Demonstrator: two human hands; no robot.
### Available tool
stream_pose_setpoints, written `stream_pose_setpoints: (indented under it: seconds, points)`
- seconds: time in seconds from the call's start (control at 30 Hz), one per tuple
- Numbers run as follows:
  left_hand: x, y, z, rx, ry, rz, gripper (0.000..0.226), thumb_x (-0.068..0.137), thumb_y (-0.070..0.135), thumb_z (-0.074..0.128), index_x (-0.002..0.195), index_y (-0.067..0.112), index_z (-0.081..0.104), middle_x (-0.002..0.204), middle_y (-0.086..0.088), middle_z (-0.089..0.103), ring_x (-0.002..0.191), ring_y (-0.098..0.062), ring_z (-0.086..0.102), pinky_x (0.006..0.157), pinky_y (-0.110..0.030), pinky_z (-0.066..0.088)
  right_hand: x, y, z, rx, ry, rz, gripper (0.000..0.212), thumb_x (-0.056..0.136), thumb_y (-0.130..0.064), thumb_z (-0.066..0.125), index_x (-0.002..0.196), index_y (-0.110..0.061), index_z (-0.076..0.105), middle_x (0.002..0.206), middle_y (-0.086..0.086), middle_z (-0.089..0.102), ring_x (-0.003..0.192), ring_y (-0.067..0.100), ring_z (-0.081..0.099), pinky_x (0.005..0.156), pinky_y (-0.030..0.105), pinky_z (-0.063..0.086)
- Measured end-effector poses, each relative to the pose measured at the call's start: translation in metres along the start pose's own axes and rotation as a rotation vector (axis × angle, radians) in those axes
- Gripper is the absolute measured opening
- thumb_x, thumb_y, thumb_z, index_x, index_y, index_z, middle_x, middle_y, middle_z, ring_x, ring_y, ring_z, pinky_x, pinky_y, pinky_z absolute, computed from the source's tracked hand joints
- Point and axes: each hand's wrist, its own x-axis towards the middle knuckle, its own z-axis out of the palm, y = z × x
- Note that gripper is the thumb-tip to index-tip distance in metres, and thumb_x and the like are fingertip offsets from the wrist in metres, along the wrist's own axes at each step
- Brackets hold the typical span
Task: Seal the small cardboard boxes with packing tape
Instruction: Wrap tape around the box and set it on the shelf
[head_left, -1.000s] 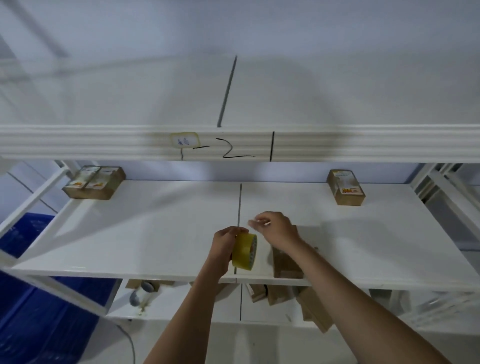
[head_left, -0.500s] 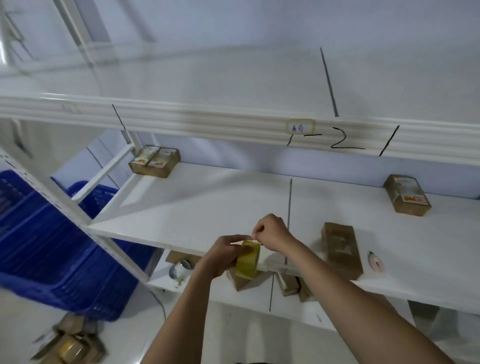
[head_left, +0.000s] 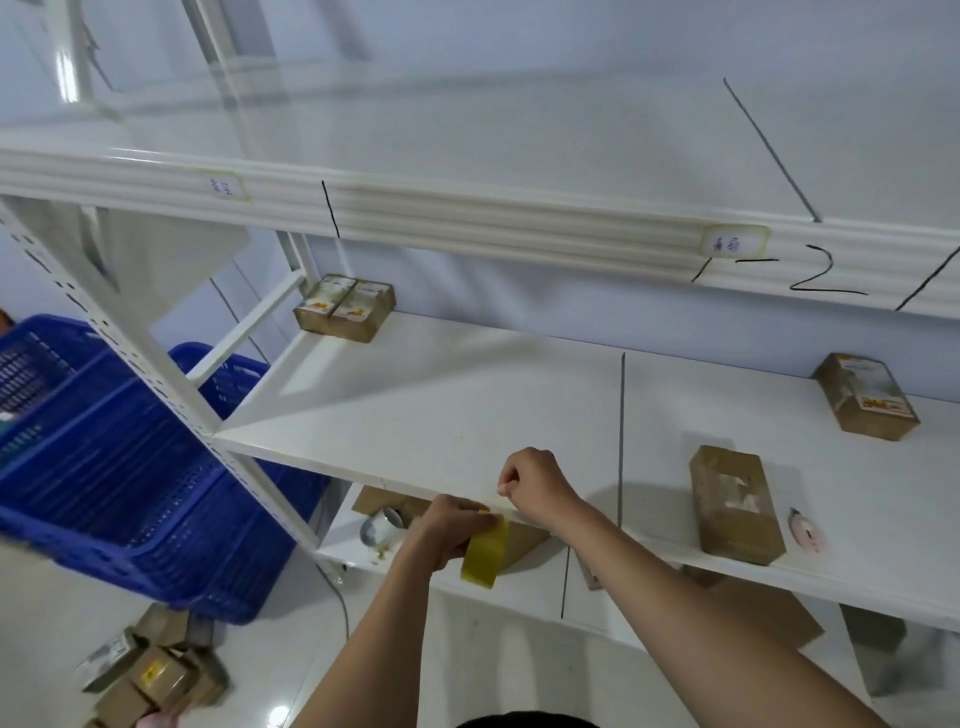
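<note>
Yellow packing-tape roll (head_left: 480, 555) has dropped below the white shelf (head_left: 441, 415) edge, left hand (head_left: 447, 530) gripping it, right hand (head_left: 532, 480) pinching its free end. View swung left; the plain brown cardboard box (head_left: 735, 504) awaiting tape now sits well right.

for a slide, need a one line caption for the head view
Left hand holds a yellow tape roll while the right hand pinches its end, a box waiting on the shelf.

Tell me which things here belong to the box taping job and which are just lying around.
Job: yellow tape roll gripped by left hand; right hand pinching its end; plain box; pink cutter.
Lying about: blue crates; silver tape roll; floor boxes.
</note>
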Motion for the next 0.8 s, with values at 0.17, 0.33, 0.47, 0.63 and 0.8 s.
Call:
stream_pose_setpoints:
  seconds: [0.17,0.33,0.47,0.63,0.8]
  points:
    - [0.019,-0.010,-0.001,0.055,0.043,-0.063,0.032,0.078,0.027,0.084,0.098,0.007,0.071,0.091,-0.013,0.072,0.085,-0.024,0.071,0.079,-0.035,0.062,0.010,0.006,0.016,0.001,-0.003,0.050,0.016,0.089,0.004,0.063,0.080,-0.007,0.071,0.090,0.005,0.071,0.085,0.016,0.065,0.068,0.017,0.047]
    - [0.034,-0.005,0.001,0.092,0.110,-0.130,0.037,0.070,0.037,0.078,0.095,0.011,0.067,0.075,-0.007,0.065,0.065,-0.020,0.059,0.062,-0.029,0.054,0.024,0.007,0.029,-0.001,0.037,0.105,0.015,0.089,0.002,0.061,0.081,-0.005,0.072,0.088,0.006,0.071,0.085,0.019,0.067,0.080,0.032,0.058]
    - [0.055,-0.012,0.000,0.036,0.087,-0.182,0.058,0.052,0.040,0.082,0.100,0.011,0.068,0.095,-0.016,0.076,0.079,-0.025,0.073,0.079,-0.040,0.062,0.038,0.005,0.033,-0.026,0.030,0.141,0.012,0.088,0.001,0.065,0.082,-0.006,0.074,0.087,0.006,0.072,0.083,0.021,0.069,0.080,0.034,0.059]
    - [0.081,-0.028,-0.001,0.025,0.092,-0.179,0.074,0.034,0.047,0.080,0.099,0.014,0.069,0.098,-0.015,0.075,0.095,-0.029,0.074,0.079,-0.047,0.061,0.049,0.008,0.040,-0.067,-0.023,0.164,0.013,0.086,0.004,0.062,0.083,-0.003,0.073,0.089,0.009,0.072,0.085,0.024,0.069,0.081,0.035,0.059]
    - [0.071,-0.020,-0.001,0.027,0.101,-0.193,0.048,0.056,0.036,0.085,0.095,0.012,0.069,0.098,-0.017,0.074,0.092,-0.030,0.074,0.079,-0.048,0.061,0.057,0.011,0.046,-0.115,-0.025,0.166,0.015,0.081,0.006,0.059,0.079,-0.004,0.071,0.085,0.008,0.071,0.081,0.026,0.069,0.079,0.040,0.061]
